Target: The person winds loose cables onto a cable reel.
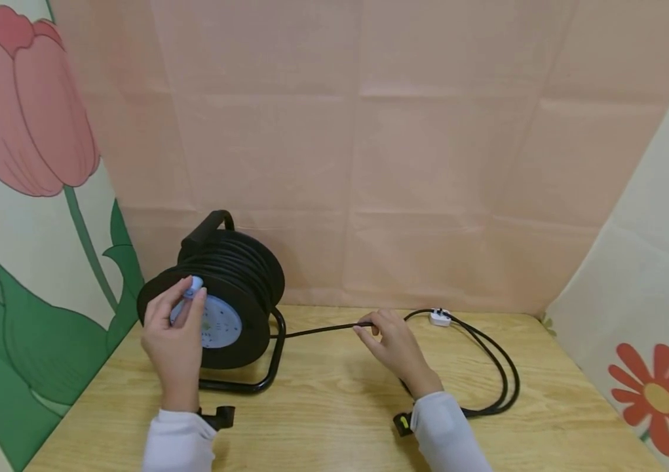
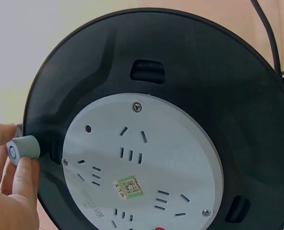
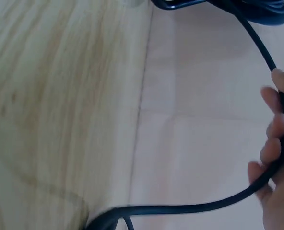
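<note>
Reel: on table, likely heavy; lift by top handle. Cable: running right from reel, likely bendy; my right hand curls round it. Knob: on reel's front, probably hard; best pinched, as my left hand does.

The black reel stands upright — its cable straight beside it.

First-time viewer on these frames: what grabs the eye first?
Probably the bulky black cable reel, left on the table, its pale-blue socket panel facing the viewer and the left hand pinching its blue knob. The huge pink tulip at upper left competes. Next, the black cable running rightward from the reel to the right hand.
</note>
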`<act>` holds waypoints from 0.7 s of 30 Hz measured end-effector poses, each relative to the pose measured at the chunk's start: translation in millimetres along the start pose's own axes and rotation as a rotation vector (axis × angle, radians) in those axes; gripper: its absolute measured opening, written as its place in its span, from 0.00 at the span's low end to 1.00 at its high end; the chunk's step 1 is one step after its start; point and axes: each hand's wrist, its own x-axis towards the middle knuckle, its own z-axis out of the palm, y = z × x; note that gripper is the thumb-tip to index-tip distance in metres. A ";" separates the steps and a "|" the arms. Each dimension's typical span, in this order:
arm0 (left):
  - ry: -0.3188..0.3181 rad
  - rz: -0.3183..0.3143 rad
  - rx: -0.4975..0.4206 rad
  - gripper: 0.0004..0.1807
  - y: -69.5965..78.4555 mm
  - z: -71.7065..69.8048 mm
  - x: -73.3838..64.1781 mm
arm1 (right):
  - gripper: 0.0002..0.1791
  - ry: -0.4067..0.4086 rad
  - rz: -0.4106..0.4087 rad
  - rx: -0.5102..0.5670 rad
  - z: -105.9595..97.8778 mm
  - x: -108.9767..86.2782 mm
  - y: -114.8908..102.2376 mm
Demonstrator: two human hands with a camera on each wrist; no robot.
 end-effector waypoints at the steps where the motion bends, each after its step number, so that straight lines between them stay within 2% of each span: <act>1: -0.002 0.013 0.001 0.16 0.0 0.4 -0.4 | 0.09 0.007 0.015 -0.012 0.3 0.0 -0.5; 6: -0.009 0.074 0.014 0.14 2.0 2.9 -2.5 | 0.15 0.040 0.096 -0.062 0.7 -1.8 -1.2; 12: -0.018 0.125 0.031 0.12 1.1 4.4 -4.1 | 0.14 0.008 0.117 -0.052 2.6 -4.3 -1.0; 17: -0.018 0.124 0.072 0.10 1.0 6.1 -4.9 | 0.12 -0.005 0.089 -0.052 1.9 -4.9 -2.4; 21: -0.044 0.143 0.098 0.09 4.3 5.6 -4.5 | 0.14 0.035 0.034 -0.109 0.5 -2.9 -2.5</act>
